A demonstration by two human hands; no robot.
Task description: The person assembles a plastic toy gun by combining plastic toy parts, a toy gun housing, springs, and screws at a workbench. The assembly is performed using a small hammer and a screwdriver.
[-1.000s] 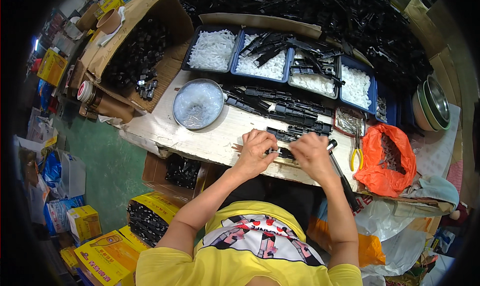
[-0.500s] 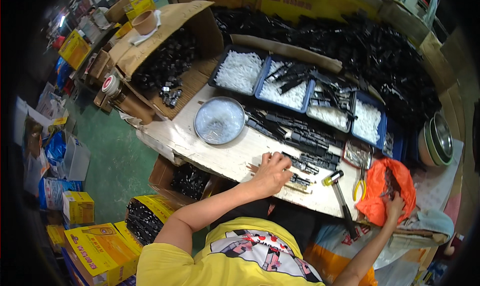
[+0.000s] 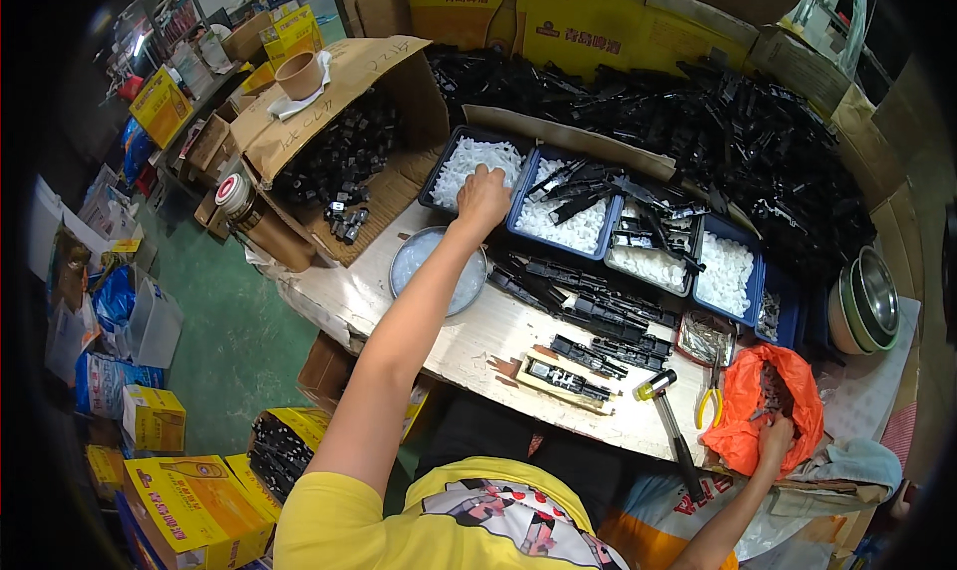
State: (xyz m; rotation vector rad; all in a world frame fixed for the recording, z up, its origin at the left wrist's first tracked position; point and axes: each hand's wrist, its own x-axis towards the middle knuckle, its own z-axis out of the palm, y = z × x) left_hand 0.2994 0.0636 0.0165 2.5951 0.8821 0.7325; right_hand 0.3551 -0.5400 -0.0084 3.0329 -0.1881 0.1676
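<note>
My left hand [image 3: 483, 199] reaches over the far-left dark tray [image 3: 435, 193]. Its fingers point down into the small white plastic parts [image 3: 477, 160] there, and the fingertips are hidden among them. At the mouth of an orange plastic bag [image 3: 730, 411], my right hand [image 3: 776, 438] dips in toward small metal pieces [image 3: 773, 389]; I cannot make out what its fingers grip. In front of me a black assembly [image 3: 568, 379] lies in a pale wooden jig [image 3: 533, 356]. Several similar black assemblies [image 3: 608, 321] lie just beyond it.
A mallet [image 3: 675, 428] and yellow-handled pliers [image 3: 710, 408] lie left of the bag. My left forearm crosses a round metal bowl [image 3: 404, 261]. Blue trays [image 3: 604, 239] of white parts line the back, before a heap of black parts [image 3: 678, 112]. A cardboard box [image 3: 414, 67] stands left.
My left hand has left the jig and moved away from me, up and left, to the tray of white parts. My right hand stays at the orange bag. The view has shifted slightly.
</note>
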